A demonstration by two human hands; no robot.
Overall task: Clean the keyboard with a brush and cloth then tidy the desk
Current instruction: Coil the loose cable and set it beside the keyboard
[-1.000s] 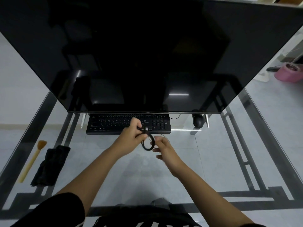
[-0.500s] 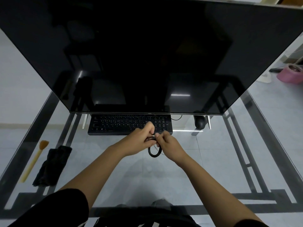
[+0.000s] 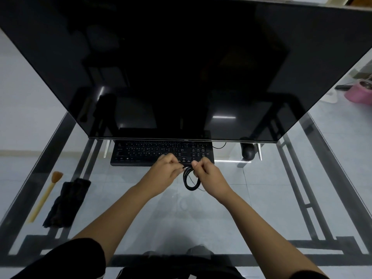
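Glass desk [image 3: 261, 198] over pale tiled floor [image 3: 30, 97], dim light

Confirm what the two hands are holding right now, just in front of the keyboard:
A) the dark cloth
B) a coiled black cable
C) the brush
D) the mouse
B. The left hand and right hand pinch the top of a coiled black cable, its loop hanging below them; the brush and dark cloth lie untouched at the left of the desk, and the mouse sits beside the keyboard.

Clear glass tabletop [image 3: 231, 214] over dark metal framing; glossy black monitor [image 3: 181, 67]; matt plastic keyboard [image 3: 145, 153]; fuzzy dark cloth [image 3: 67, 202]; wooden-handled brush [image 3: 45, 196].
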